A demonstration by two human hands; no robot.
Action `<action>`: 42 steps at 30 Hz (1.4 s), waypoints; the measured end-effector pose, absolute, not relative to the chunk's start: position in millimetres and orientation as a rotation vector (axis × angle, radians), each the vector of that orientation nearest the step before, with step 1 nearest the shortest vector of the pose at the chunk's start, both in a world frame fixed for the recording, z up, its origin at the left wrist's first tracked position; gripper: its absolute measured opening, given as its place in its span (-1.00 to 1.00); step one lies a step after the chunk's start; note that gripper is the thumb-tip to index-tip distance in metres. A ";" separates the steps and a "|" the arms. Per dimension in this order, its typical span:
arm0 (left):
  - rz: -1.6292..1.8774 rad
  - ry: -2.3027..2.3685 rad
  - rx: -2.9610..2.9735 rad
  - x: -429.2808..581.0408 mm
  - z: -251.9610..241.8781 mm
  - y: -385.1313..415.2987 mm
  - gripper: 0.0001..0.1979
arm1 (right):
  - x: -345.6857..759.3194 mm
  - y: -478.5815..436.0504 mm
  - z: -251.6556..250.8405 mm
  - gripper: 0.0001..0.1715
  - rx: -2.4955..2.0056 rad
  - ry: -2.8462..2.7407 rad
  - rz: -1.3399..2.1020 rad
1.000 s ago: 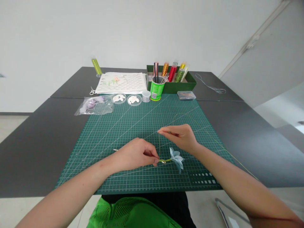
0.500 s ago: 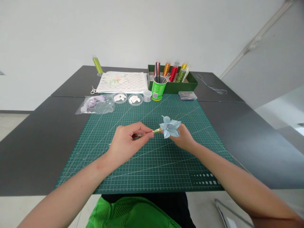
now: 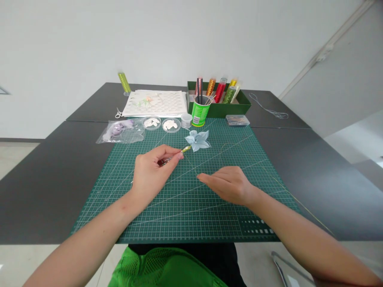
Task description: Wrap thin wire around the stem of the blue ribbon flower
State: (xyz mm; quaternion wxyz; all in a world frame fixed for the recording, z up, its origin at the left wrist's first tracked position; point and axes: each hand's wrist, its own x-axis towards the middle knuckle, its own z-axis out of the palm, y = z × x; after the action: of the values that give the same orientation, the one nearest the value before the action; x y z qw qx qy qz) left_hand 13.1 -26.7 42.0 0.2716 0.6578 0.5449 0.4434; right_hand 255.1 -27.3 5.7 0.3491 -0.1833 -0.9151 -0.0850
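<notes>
My left hand pinches the yellow-green wrapped stem of a pale blue artificial flower between thumb and fingertips. Wire ends of the stem run back under the palm. The flower tilts away to the right, its petals spread above the green cutting mat. Lower and to the right, my right hand is closed, thumb pressed against the curled fingers. A thin thread runs from the stem toward that thumb tip; the grip on it is mostly hidden. More yellow-green thread trails across the mat's right side.
Along the mat's back edge stand dishes of white pieces, a green can of tools and a clear case. Behind are a green box of thread spools and white sheets. A plastic bag and scissors lie left.
The flower has moved left and away from me with my left hand. My right hand has come out from behind it, drawing back lower and to the right, with thread now stretched between.
</notes>
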 end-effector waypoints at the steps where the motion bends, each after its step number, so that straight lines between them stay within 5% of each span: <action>1: 1.173 1.461 1.755 13.3 40.8 -25.8 -0.86 | 254.9 -28.7 7.7 -0.77 -0.465 -2.379 -0.238; 14: 0.463 1.292 2.189 19.4 20.9 -21.8 -0.84 | 260.6 -31.0 18.3 -0.55 -0.456 -2.207 -0.281; 19: 0.284 1.160 2.459 21.6 22.1 -28.1 -0.84 | 264.7 -27.6 19.4 -0.65 -0.523 -2.221 -0.220; 33: 0.250 0.923 2.712 23.6 20.5 -32.8 -0.85 | 264.8 -14.7 9.6 -0.86 -0.596 -2.207 -0.188; 42: 0.285 0.881 2.710 24.5 22.2 -34.4 -0.86 | 266.0 -6.9 -2.5 -0.83 -0.732 -2.205 -0.113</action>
State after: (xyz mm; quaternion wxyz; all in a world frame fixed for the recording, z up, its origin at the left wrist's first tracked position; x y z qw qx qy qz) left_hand 24.5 -34.4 22.2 0.1383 0.9372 0.3046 0.0986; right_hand 266.0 -6.9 -2.5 0.3965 -0.2888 -0.8703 -0.0448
